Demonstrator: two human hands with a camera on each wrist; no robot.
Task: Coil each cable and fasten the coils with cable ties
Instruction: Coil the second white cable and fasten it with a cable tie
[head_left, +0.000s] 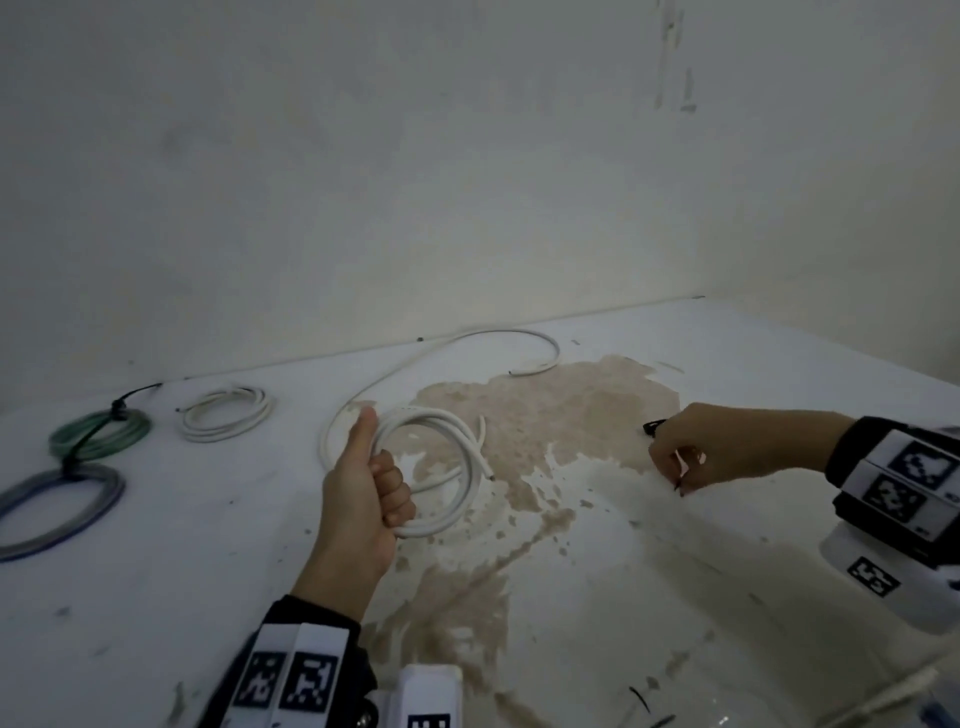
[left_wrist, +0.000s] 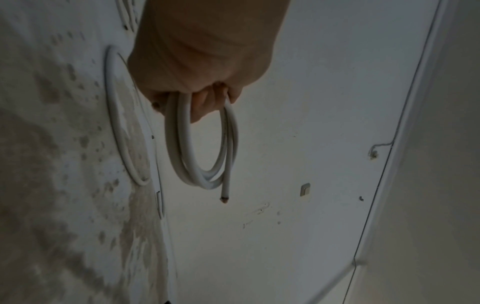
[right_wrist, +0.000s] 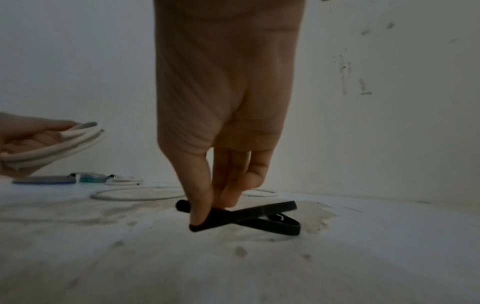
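Note:
My left hand (head_left: 392, 493) grips a white cable coil (head_left: 460, 467) in a fist with the thumb up, holding it just above the white table (head_left: 156, 571). In the left wrist view the coil (left_wrist: 205, 148) hangs from the fingers (left_wrist: 207, 102) with a cut end sticking out. The cable's loose tail (head_left: 467, 343) curves along the table toward the back wall. To the right, my right hand (head_left: 675, 467) reaches down and pinches a black cable tie (right_wrist: 246, 216) between thumb and fingers (right_wrist: 202, 201) where two crossed ties lie on the table.
At the far left lie a green coil (head_left: 98, 434) and a blue-grey coil (head_left: 57, 512) bound with black ties, and a white coil (head_left: 226, 413) beside them. A brown stain (head_left: 545, 415) covers the table's middle. The wall (head_left: 467, 182) stands close behind.

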